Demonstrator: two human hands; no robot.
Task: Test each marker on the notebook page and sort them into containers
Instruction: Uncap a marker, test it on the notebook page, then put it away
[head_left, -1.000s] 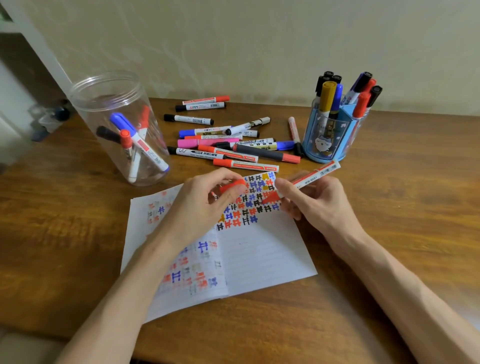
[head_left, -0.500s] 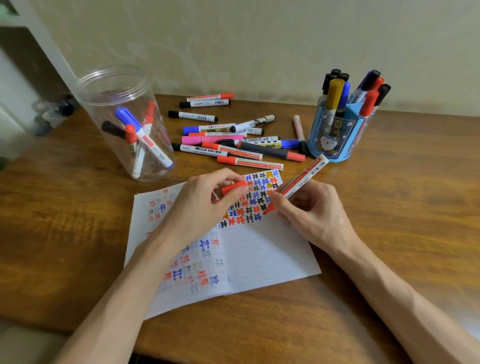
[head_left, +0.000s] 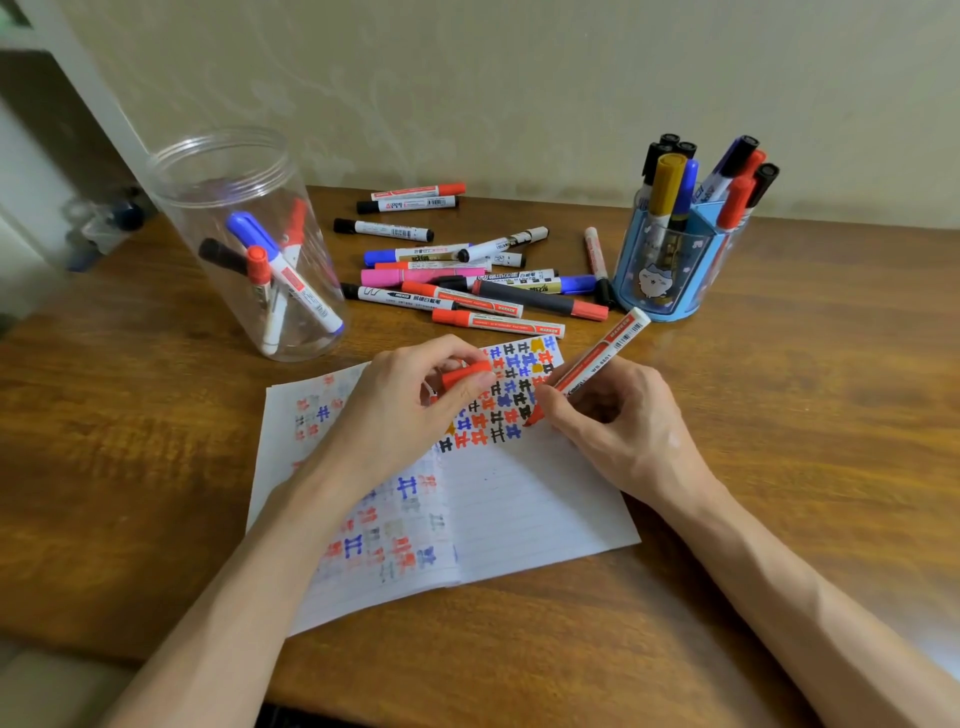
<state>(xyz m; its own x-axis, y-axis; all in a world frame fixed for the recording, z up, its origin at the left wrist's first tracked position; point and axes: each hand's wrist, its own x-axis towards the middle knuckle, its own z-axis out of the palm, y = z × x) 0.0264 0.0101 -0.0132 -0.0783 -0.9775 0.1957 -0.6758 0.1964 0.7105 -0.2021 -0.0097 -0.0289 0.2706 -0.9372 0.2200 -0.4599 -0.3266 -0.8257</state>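
The red marker (head_left: 597, 358) is in the centre of the frame, held slanted, with its back end pointing to the upper right. Its uncovered red tip touches the notebook (head_left: 530, 504) at the lower edge of a block of small red, blue, black and yellow marks. The right hand (head_left: 623, 426) has its grip closed around the lower part of the marker, with the fingers curled near the tip. The left hand (head_left: 400, 410), just left of it, pinches the red cap (head_left: 465, 375) between thumb and fingers, and it lies over the left page. The notebook is open flat on the wooden bench (head_left: 831, 389). Its left page carries paler marks, and the lower half of the right page shows only printed lines.

Above the notebook, a heap of loose markers (head_left: 462, 299) lies on the bench, in red, black, blue and pink. At the upper left stands a clear plastic jar (head_left: 218, 197) without lid, and inside it a few markers lean, one with a blue cap (head_left: 249, 228). At the upper right stands a blue pen holder (head_left: 670, 291) with a cartoon animal on it. It is filled with upright markers with black, yellow, blue and red caps. Behind everything is a pale wall (head_left: 519, 78).
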